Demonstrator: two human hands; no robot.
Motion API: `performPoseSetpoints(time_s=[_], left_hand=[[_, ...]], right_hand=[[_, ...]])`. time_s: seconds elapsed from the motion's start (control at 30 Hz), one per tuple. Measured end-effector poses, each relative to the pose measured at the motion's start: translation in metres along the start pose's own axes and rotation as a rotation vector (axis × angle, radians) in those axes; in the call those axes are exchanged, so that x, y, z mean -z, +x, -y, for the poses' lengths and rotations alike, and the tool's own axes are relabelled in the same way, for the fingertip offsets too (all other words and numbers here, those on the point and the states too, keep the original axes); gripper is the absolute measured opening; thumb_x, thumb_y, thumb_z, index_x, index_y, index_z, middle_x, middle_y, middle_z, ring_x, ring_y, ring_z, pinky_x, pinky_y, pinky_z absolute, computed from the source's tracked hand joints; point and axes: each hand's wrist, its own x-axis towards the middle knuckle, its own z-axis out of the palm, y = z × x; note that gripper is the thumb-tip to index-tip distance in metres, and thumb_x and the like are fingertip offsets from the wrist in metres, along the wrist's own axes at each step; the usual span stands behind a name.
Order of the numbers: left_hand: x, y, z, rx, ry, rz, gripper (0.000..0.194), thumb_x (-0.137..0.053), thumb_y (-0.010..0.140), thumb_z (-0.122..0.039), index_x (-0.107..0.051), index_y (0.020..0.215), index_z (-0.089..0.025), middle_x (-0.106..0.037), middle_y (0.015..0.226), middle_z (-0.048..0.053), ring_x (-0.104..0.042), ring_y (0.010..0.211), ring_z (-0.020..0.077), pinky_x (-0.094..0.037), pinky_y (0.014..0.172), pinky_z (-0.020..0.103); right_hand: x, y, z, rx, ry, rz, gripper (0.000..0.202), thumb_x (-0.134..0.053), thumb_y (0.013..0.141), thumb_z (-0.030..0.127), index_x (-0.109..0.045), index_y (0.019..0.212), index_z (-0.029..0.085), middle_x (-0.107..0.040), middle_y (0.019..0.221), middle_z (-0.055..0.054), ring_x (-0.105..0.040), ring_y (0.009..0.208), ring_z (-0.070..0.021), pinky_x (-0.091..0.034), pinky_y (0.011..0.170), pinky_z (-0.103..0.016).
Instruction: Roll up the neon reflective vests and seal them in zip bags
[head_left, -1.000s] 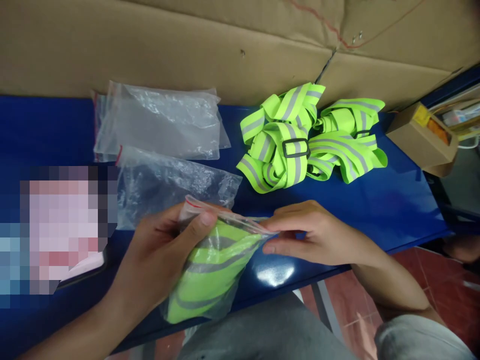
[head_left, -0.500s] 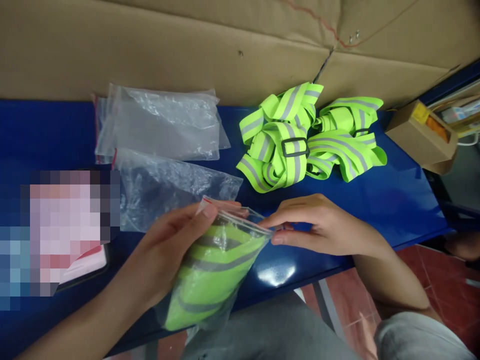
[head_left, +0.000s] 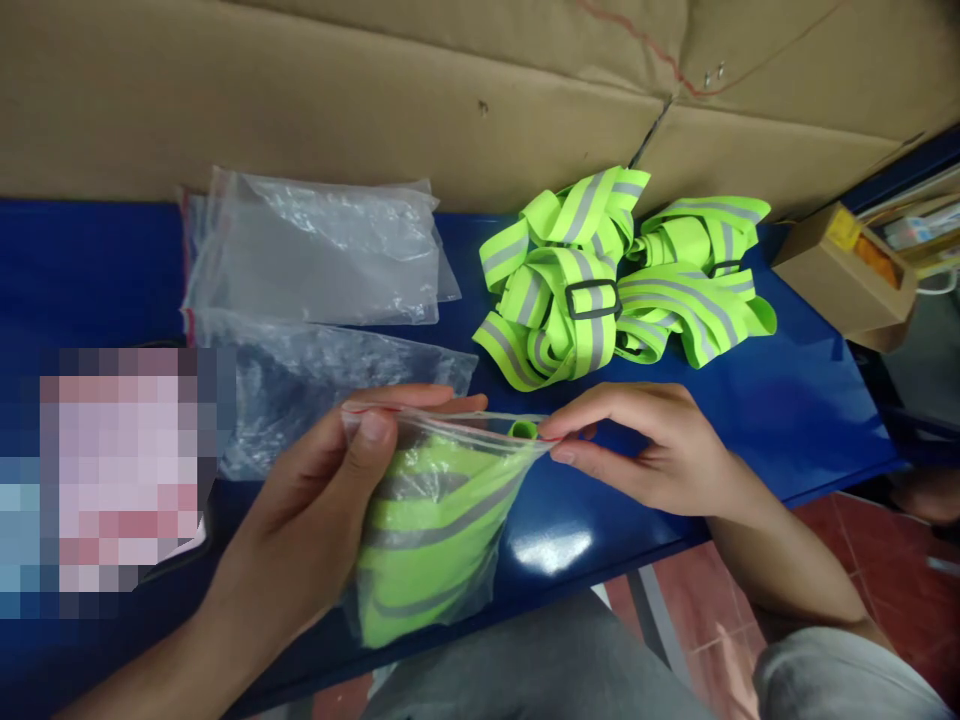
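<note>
The left hand (head_left: 322, 500) pinches one top corner of a clear bag (head_left: 442, 530), and the right hand (head_left: 652, 450) pinches the other. A bright green strap (head_left: 427, 575) sits inside. The bag is by the blue table's (head_left: 810, 400) near edge.

Single head cam: we look forward and down from above the grey clothing (head_left: 525, 660), near side of the hands. Left hand (head_left: 319, 490) and right hand (head_left: 649, 445) sit close, just below mid-frame; beyond both, we get blue table (head_left: 787, 400), then brown panel (head_left: 300, 90).
</note>
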Motion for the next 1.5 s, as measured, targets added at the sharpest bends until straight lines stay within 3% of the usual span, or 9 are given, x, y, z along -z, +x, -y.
performPoseSetpoints(time_s=[0.23,0.57,0.7,0.93,1.03,1.17,1.27,1.37,1.5], left_hand=[[-0.004,-0.008,-0.001,-0.017,0.043,-0.013,0.035,-0.064,0.094,-0.061,-0.073,0.106,-0.03,-0.083,0.102,0.005,-0.081,0.089,0.0262,-0.068,0.071,0.032],[-0.005,0.001,0.011,-0.111,0.155,0.284,0.028,-0.062,0.099,-0.054,-0.078,0.103,-0.031,-0.084,0.095,0.001,-0.081,0.082,0.0156,-0.065,0.073,0.019],[0.0,-0.001,0.006,-0.007,0.105,0.278,0.022,-0.07,0.095,-0.048,-0.078,0.11,-0.035,-0.083,0.1,0.001,-0.081,0.086,0.0165,-0.065,0.075,0.021],[0.006,-0.006,0.0,0.14,-0.009,0.139,0.046,-0.07,0.091,-0.06,-0.074,0.124,-0.028,-0.083,0.105,0.009,-0.081,0.089,0.0282,-0.067,0.071,0.032],[0.004,-0.009,-0.004,0.149,0.022,0.11,0.047,-0.065,0.091,-0.066,-0.079,0.112,-0.026,-0.083,0.103,0.009,-0.081,0.089,0.0294,-0.067,0.07,0.032],[0.003,-0.01,-0.008,0.047,0.195,-0.005,0.046,-0.063,0.092,-0.067,-0.083,0.095,-0.026,-0.083,0.104,0.005,-0.08,0.089,0.0236,-0.065,0.071,0.026],[0.003,-0.008,-0.008,-0.056,0.303,-0.089,0.046,-0.063,0.092,-0.068,-0.083,0.094,-0.027,-0.083,0.103,0.003,-0.079,0.093,0.0205,-0.063,0.073,0.022],[0.002,-0.005,-0.007,0.014,0.152,-0.07,0.042,-0.068,0.09,-0.065,-0.083,0.097,-0.025,-0.083,0.103,0.005,-0.079,0.094,0.0234,-0.064,0.071,0.024],[0.001,-0.001,-0.002,0.134,-0.132,-0.026,0.036,-0.076,0.086,-0.058,-0.081,0.098,-0.024,-0.083,0.096,0.004,-0.08,0.086,0.0244,-0.066,0.075,0.03]], right_hand=[[-0.01,-0.001,-0.001,-0.004,0.041,0.255,0.037,-0.07,0.099,0.038,-0.068,0.128,0.015,-0.076,0.09,-0.001,-0.069,0.074,-0.0088,-0.05,0.07,-0.02],[-0.021,-0.002,-0.003,-0.064,0.026,0.571,0.038,-0.062,0.1,0.056,-0.07,0.099,0.019,-0.066,0.073,0.003,-0.059,0.063,-0.0093,-0.037,0.062,-0.023],[-0.006,-0.003,0.0,-0.004,0.039,0.408,0.029,-0.066,0.1,0.047,-0.072,0.108,0.02,-0.075,0.096,-0.002,-0.069,0.086,-0.0118,-0.045,0.073,-0.024],[0.001,-0.004,0.006,0.039,0.039,0.159,0.011,-0.074,0.096,0.026,-0.07,0.101,0.018,-0.075,0.092,-0.002,-0.07,0.082,-0.01,-0.052,0.076,-0.022],[0.001,-0.004,0.007,0.028,0.079,0.07,0.007,-0.077,0.093,0.02,-0.071,0.095,0.018,-0.076,0.089,-0.002,-0.071,0.083,-0.0108,-0.055,0.077,-0.022],[-0.003,-0.003,0.006,-0.049,0.156,0.034,0.008,-0.077,0.093,0.02,-0.069,0.091,0.017,-0.076,0.086,-0.002,-0.073,0.081,-0.0107,-0.056,0.074,-0.021],[-0.008,-0.002,0.005,-0.239,0.331,-0.063,0.025,-0.076,0.093,0.021,-0.065,0.116,0.02,-0.076,0.083,0.002,-0.075,0.077,-0.0101,-0.058,0.072,-0.02],[-0.011,-0.001,0.004,-0.41,0.453,-0.085,0.048,-0.078,0.091,0.021,-0.057,0.135,0.02,-0.075,0.08,0.003,-0.075,0.073,-0.0106,-0.06,0.07,-0.02],[-0.013,-0.001,0.0,-0.428,0.451,-0.064,0.017,-0.076,0.093,0.027,-0.074,0.105,0.015,-0.075,0.078,0.0,-0.072,0.069,-0.009,-0.058,0.066,-0.018]])
